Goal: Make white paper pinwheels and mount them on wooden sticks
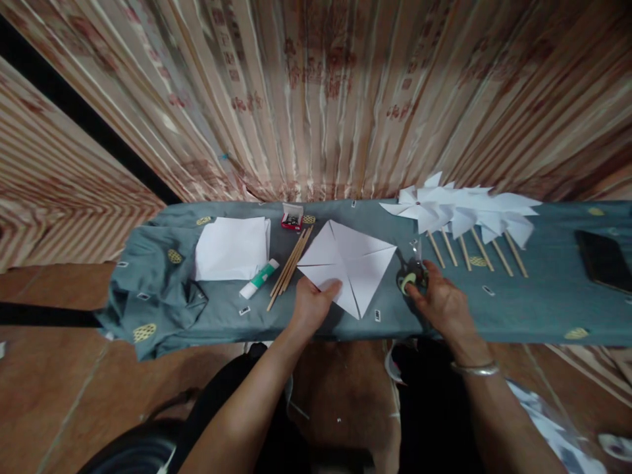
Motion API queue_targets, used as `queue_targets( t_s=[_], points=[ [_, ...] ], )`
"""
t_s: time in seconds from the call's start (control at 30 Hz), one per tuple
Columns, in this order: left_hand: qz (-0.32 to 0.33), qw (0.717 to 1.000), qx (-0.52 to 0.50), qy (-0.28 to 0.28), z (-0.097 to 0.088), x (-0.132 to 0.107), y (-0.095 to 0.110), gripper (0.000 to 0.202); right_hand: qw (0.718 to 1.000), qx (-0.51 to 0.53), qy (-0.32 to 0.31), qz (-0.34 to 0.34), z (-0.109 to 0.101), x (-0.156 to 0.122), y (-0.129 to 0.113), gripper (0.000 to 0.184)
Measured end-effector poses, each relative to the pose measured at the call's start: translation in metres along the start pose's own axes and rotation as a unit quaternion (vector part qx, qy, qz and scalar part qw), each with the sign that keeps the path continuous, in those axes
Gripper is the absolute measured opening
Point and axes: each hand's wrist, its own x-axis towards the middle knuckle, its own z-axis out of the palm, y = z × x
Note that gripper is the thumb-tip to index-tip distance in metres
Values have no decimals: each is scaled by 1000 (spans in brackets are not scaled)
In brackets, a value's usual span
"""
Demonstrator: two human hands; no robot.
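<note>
A white square paper (351, 260) with diagonal creases lies on the grey-green cloth (523, 303). My left hand (313, 304) rests on its near left corner, fingers curled and thumb pressing the sheet. My right hand (439, 299) is beside the paper's right corner, fingers closed around the dark handles of a pair of scissors (411, 273) that lie on the cloth. A silver bangle (476, 369) is on my right wrist.
Several wooden sticks (291, 264), a glue stick (259, 278), a stack of white paper (232, 248) and a small red box (292, 217) lie to the left. Several finished paper pinwheels (464, 210) lie at the right, with a black phone (603, 260) beyond. A striped curtain hangs behind.
</note>
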Motion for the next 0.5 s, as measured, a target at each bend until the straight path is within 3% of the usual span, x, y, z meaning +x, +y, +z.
queue_targets(
  t_s=[0.13,0.33,0.5],
  points=[
    [-50,998,5,-31,10,-8,-14,19,1000,-4,20,-17,3,3,-2,61],
    [-61,998,24,-25,14,-3,-27,18,998,-8,42,-51,8,8,-17,54],
    [-45,999,-18,-21,14,1,-30,41,998,-13,34,-44,8,13,-23,40]
  ],
)
